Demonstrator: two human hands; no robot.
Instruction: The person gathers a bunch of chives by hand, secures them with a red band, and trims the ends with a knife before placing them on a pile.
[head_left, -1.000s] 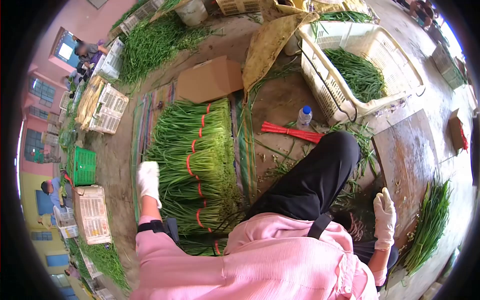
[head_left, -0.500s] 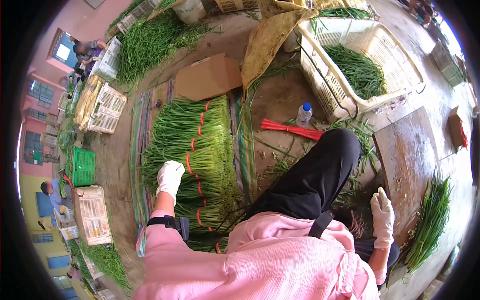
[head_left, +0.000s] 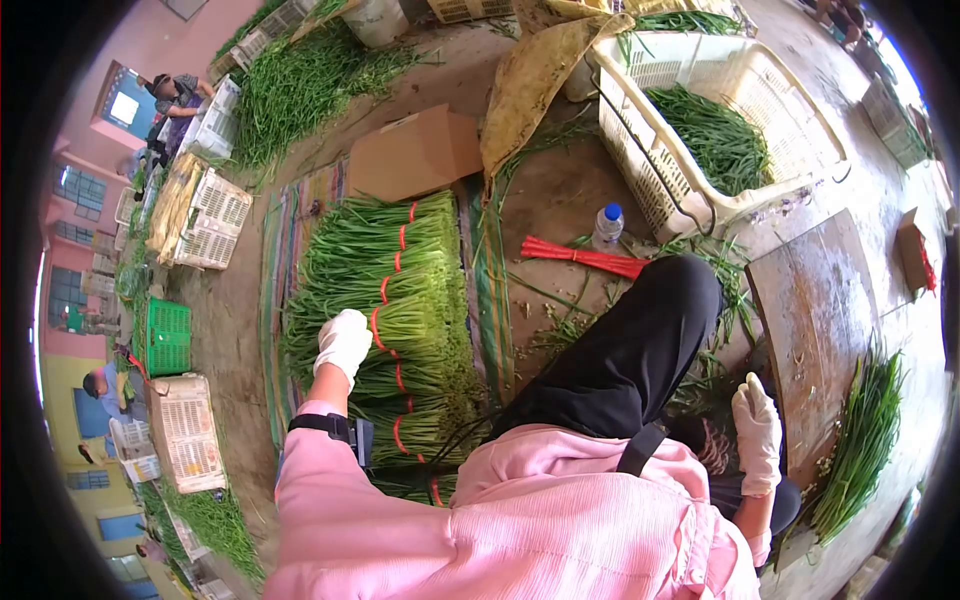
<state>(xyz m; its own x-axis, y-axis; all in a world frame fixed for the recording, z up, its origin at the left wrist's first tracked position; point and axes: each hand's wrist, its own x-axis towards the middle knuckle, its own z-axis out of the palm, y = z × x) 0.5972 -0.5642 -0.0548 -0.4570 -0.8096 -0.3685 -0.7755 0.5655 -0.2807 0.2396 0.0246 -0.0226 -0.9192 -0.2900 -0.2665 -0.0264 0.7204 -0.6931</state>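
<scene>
My left hand (head_left: 343,342), in a white glove, is curled on a bundle of green chives (head_left: 405,322) beside its red band (head_left: 376,328); its fingertips are hidden among the leaves. This bundle is in a long row of banded chives, budded ends to the right, on a striped sheet (head_left: 490,300). My right hand (head_left: 757,435), also gloved in white, is held by the left edge of a worn wooden board (head_left: 815,300). Its fingers are stretched out and nothing shows in them. Loose chives (head_left: 860,445) lie along the board's right side.
Red bands (head_left: 583,256) lie by a blue-capped bottle (head_left: 608,227) beyond my knee. A white crate (head_left: 655,165) holds more chives. Cardboard (head_left: 415,155) lies at the row's far end. Leftward stand a green crate (head_left: 168,335) and other people among crates.
My left hand has shifted slightly up and to the right over the bundles. My right hand has moved a little to the left.
</scene>
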